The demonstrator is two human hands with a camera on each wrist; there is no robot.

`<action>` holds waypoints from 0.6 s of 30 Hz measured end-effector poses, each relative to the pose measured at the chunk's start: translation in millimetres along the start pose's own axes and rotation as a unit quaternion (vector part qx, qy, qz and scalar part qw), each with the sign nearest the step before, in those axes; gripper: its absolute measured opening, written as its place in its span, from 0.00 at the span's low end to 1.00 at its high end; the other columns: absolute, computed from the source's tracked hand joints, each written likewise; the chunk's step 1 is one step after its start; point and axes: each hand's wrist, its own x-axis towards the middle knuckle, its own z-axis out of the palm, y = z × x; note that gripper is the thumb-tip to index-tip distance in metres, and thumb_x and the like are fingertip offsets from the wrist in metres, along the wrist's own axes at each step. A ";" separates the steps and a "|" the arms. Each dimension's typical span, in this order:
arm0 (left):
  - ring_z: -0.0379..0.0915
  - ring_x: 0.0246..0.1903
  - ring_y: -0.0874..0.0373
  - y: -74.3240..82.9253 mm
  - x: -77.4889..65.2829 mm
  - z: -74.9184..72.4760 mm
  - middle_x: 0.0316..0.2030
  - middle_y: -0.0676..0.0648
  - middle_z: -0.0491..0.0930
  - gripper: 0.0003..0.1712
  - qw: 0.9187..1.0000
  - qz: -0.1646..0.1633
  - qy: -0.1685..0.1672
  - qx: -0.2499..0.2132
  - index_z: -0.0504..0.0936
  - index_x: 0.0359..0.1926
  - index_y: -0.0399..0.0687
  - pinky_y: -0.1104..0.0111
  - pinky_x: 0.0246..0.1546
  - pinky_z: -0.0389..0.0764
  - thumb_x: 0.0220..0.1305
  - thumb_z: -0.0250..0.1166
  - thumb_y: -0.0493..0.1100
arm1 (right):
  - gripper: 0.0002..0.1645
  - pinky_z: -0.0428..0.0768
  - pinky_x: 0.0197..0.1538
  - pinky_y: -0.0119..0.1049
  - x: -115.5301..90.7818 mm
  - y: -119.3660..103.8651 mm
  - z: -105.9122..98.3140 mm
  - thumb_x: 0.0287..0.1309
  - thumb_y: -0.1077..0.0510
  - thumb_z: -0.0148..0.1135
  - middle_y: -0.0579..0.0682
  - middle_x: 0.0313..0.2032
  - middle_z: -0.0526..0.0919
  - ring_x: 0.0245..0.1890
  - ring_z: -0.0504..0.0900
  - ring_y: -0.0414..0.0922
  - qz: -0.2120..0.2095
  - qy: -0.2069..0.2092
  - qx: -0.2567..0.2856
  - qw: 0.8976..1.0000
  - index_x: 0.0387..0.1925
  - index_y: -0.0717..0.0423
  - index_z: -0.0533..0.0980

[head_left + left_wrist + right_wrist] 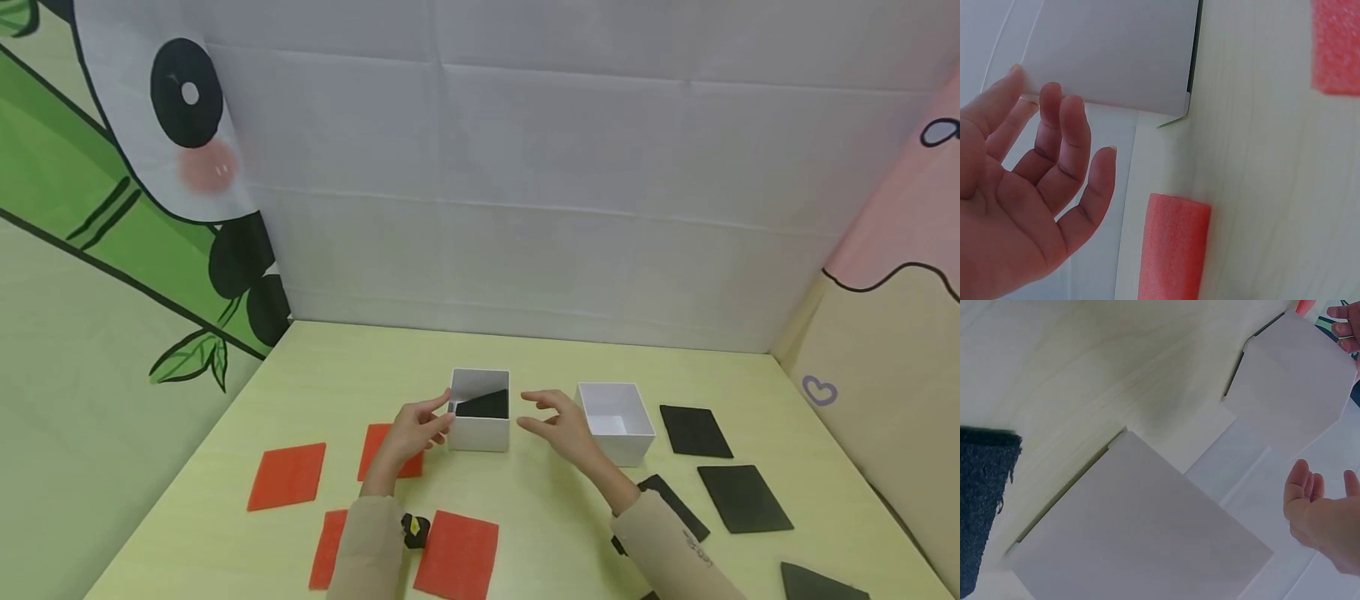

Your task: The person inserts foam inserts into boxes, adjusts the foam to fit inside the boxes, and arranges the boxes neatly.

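Note:
My left hand [411, 433] is at the left side of an open white box [480, 435]. Its thumb and index finger pinch the rim; the other fingers curl loosely in the left wrist view. Inside that box a flat black foam piece [483, 405] leans at a slant, its lower part hidden by the front wall. My right hand [562, 425] hovers between the two boxes, thumb and fingers apart, with nothing between them. Behind its wrist stands a second white box [626, 448], with no piece visible inside.
Red foam squares [287, 477] lie on the left and front of the pale table [540, 517]. Several black squares [745, 498] are spread on the right, one partly under the right forearm. A white cloth backdrop [525, 208] stands along the far edge.

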 end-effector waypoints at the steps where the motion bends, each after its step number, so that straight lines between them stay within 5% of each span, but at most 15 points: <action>1: 0.74 0.24 0.51 0.3 0.2 0.0 0.23 0.46 0.75 0.27 1.000 0.000 -0.001 0.002 0.68 0.60 0.48 0.62 0.27 0.73 0.59 0.60 0.41 | 0.21 0.74 0.38 0.36 -1.0 0.7 -1.5 0.46 0.63 0.67 0.55 0.44 0.76 0.42 0.72 0.51 0.001 0.001 0.002 1.000 0.45 0.63 0.76; 18: 0.73 0.23 0.54 -1.7 1.5 0.8 0.24 0.46 0.75 0.27 1.000 -0.005 0.000 0.008 0.68 0.60 0.48 0.66 0.25 0.72 0.58 0.61 0.43 | 0.23 0.74 0.40 0.34 -25.2 4.0 -29.3 0.45 0.64 0.66 0.56 0.46 0.76 0.44 0.71 0.50 0.009 -0.020 0.011 1.000 0.47 0.64 0.75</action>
